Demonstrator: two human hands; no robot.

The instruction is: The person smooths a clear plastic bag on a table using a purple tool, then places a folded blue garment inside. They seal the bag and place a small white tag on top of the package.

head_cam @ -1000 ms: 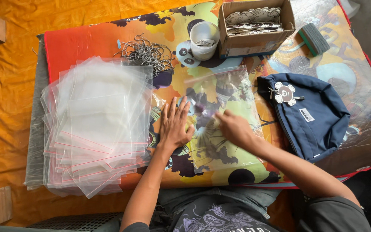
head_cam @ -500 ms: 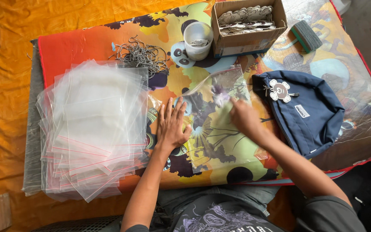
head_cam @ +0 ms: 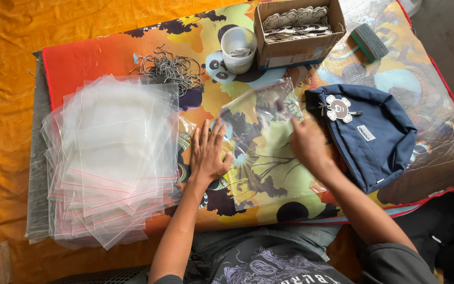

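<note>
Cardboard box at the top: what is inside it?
The cardboard box holds flat, scalloped white tags stacked in overlapping rows. Only the top layer shows; what lies beneath them, and the box bottom, is covered.

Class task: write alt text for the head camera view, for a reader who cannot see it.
Seen from above, a person's left hand presses flat on a clear zip bag while the right hand rests on its right edge, beside a navy backpack. A stack of clear bags lies left; metal hooks, a cup and a cardboard box sit beyond.
</note>
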